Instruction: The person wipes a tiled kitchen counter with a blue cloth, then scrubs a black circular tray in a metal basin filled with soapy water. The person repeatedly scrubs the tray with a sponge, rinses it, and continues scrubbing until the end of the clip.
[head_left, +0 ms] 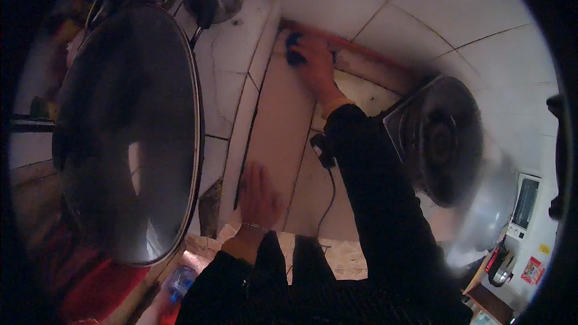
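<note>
My right hand (314,66) reaches to the far corner of the tiled counter (280,120), where the counter meets the tiled wall. Its fingers are closed around a dark, bunched cloth-like pad (294,48), pressed near the reddish strip (385,60) along the wall's foot. The pad's exact kind is too dim to make out. Closer to me, my left hand (260,197) lies flat at the counter's near left edge, fingers stretched out and holding nothing. A thin bracelet circles that wrist. Between my arms sits a black plug-like piece (323,149) on a cord.
A large, dark round lid or pan (129,144) fills the left side, with a dark pot-like vessel (208,0) behind it. Right of my right arm stands a blackened round pan (445,138). Farther right are a white microwave-like appliance (525,204) and a kettle (501,272).
</note>
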Motion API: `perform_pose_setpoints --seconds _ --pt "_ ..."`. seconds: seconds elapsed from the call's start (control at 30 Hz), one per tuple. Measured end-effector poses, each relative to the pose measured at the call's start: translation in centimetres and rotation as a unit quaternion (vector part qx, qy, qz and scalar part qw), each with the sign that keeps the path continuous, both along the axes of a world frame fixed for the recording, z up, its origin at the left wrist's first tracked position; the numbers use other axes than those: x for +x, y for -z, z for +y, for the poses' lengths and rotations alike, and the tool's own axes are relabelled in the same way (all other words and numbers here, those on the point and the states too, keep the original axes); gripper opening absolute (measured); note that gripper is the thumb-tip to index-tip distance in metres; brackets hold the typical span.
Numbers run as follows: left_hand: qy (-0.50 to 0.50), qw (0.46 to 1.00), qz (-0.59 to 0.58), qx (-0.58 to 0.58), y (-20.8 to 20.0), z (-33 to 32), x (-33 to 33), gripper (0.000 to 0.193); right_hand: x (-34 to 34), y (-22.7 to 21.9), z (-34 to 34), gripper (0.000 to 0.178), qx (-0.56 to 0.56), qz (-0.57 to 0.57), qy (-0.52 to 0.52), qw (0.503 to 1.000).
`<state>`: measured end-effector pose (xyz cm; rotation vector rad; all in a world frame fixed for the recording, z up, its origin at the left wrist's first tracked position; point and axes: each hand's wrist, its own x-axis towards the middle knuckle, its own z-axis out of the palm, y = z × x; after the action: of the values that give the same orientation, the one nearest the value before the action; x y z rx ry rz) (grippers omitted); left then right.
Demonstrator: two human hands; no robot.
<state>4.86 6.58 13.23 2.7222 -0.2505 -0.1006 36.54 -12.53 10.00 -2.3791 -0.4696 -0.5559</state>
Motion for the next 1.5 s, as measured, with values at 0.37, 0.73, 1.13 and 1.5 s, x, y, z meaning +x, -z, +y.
perform_pose_setpoints --seconds 0.37,0.73,1.13,1.5 --pt "-0.041 0.998 0.048 0.032 0.6 -0.8 -0.2 0.080 -8.9 -3.4 2.2 0.033 0.243 0.221 -0.012 0.945" --pt "-0.024 0.999 0.028 0.001 -0.3 -0.3 0.3 0.084 -4.2 -2.4 -8.8 0.042 0.236 -0.054 0.406 0.881" --pt "0.002 1.000 -0.004 -0.002 0.3 0.3 0.4 0.082 -1.2 -0.2 -6.9 0.061 -0.196 0.053 0.342 0.917" --pt "-0.012 0.999 0.032 -0.027 0.6 0.3 0.1 0.078 -1.8 0.2 5.1 0.063 -0.074 0.050 0.000 0.996"
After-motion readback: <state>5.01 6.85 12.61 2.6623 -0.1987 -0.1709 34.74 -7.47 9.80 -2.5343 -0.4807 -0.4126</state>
